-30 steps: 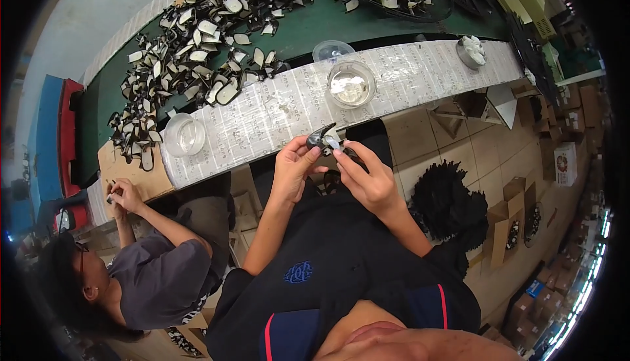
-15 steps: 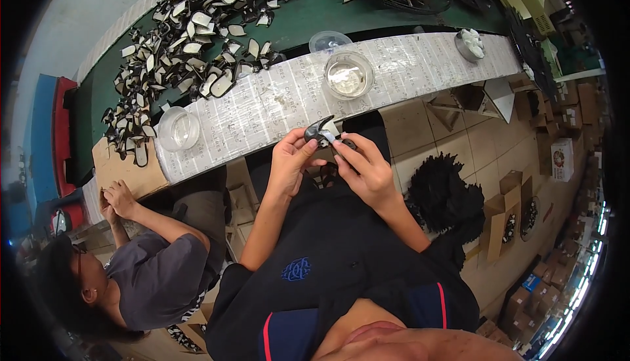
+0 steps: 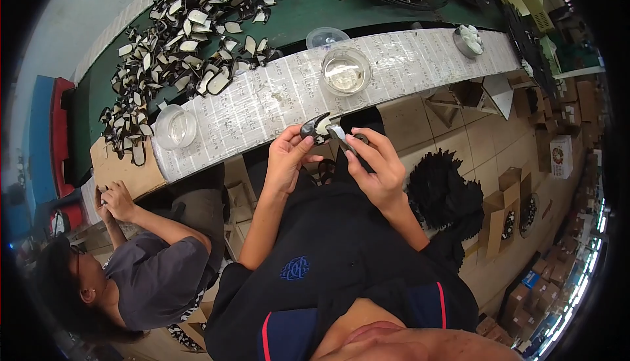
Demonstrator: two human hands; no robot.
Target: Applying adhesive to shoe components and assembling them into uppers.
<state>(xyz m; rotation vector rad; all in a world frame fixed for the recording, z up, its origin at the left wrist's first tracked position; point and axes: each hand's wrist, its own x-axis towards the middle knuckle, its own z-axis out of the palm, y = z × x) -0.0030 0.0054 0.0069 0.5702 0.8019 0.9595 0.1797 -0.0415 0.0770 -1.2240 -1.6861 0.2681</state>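
Over the gap in front of the table edge, my left hand grips a glossy black shoe heel, a cup-shaped piece with a cream inner face. My right hand is closed on a small dark strip-like thing with a white end, close beside the heel. Whether the white end touches the heel, I cannot tell. Many similar black-and-cream shoe heels lie heaped on the green surface beyond.
A clear round tub of pale liquid stands on the paper-covered table strip. Another tub stands left, near cardboard. A tin of white wads sits right. A co-worker sits at my left; black fringed material hangs right.
My right hand has drawn slightly right, away from the heel, bringing the white end with it. The heel in my left hand has tilted, and its cream inside shows more.
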